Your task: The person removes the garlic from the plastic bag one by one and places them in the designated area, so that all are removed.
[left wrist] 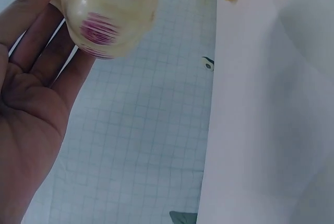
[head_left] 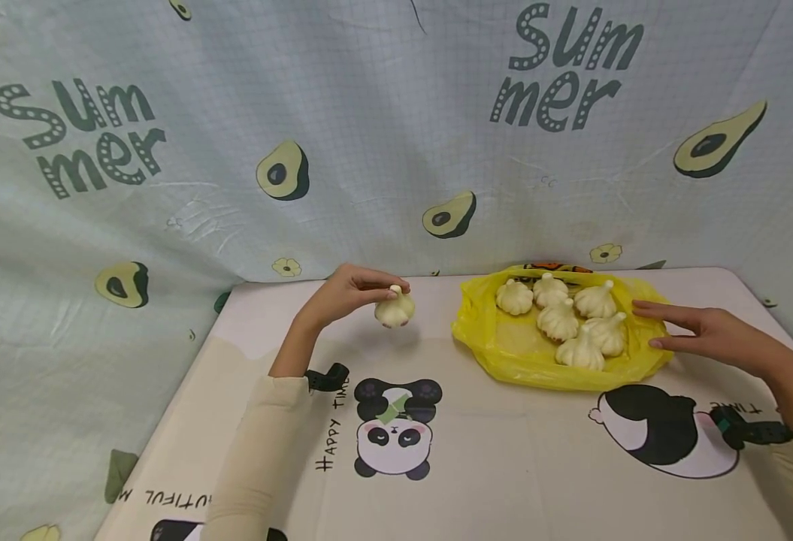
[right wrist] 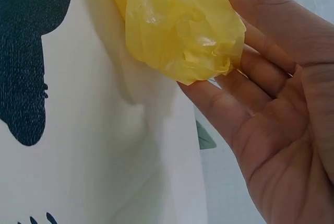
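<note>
My left hand point(head_left: 357, 289) pinches a garlic bulb point(head_left: 394, 309) by its stem, and the bulb hangs above the table with a shadow below it. Purple streaks mark the pale bulb point(left wrist: 112, 12) in the left wrist view. On the right lies a yellow plastic bag point(head_left: 504, 364), spread open, with several more garlic bulbs point(head_left: 558, 319) in it. My right hand point(head_left: 714, 334) holds the bag's right edge. In the right wrist view the thumb lies on the crumpled yellow plastic point(right wrist: 182, 36), with the other fingers behind and beneath it.
A pale tablecloth point(head_left: 491, 451) printed with pandas and lettering covers the table. Behind the table hangs a light curtain point(head_left: 369, 113) with avocado and "summer" prints. Something orange and black point(head_left: 558, 267) shows at the bag's back edge.
</note>
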A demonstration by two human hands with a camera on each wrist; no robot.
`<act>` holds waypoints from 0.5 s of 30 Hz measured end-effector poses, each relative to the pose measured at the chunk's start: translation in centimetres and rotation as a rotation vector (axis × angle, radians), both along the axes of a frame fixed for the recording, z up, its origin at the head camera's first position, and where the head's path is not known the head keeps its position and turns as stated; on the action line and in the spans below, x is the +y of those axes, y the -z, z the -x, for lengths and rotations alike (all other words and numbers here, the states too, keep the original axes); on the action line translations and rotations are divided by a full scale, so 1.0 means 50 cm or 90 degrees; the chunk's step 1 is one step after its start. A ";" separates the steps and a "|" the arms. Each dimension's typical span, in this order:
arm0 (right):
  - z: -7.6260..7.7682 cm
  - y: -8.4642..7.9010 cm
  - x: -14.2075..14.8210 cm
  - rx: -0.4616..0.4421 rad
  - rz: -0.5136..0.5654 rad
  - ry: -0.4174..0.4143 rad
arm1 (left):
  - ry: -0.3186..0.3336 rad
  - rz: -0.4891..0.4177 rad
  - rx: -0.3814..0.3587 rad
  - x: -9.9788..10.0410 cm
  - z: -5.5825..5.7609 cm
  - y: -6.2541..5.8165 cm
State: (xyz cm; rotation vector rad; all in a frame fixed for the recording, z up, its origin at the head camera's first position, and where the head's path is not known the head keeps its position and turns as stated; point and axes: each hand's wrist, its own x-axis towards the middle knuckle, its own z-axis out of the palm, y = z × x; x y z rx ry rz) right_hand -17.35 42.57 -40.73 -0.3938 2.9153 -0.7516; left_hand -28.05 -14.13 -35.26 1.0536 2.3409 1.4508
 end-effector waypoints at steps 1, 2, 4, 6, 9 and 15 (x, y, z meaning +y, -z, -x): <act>0.000 0.000 0.000 0.006 0.008 -0.002 | -0.007 0.000 -0.001 -0.005 -0.004 -0.001; -0.001 0.000 0.000 0.008 0.014 -0.003 | -0.014 -0.001 -0.003 -0.010 -0.007 -0.002; 0.000 -0.001 0.000 0.008 0.018 -0.004 | -0.033 0.002 -0.005 -0.023 -0.013 -0.002; 0.001 -0.002 0.000 0.005 0.019 -0.004 | -0.054 0.009 -0.006 -0.035 -0.018 -0.001; 0.002 -0.002 -0.001 -0.001 0.014 -0.002 | -0.078 0.014 -0.004 -0.053 -0.024 0.005; -0.002 0.000 0.000 -0.011 0.003 0.003 | -0.096 0.001 0.000 -0.080 -0.034 0.021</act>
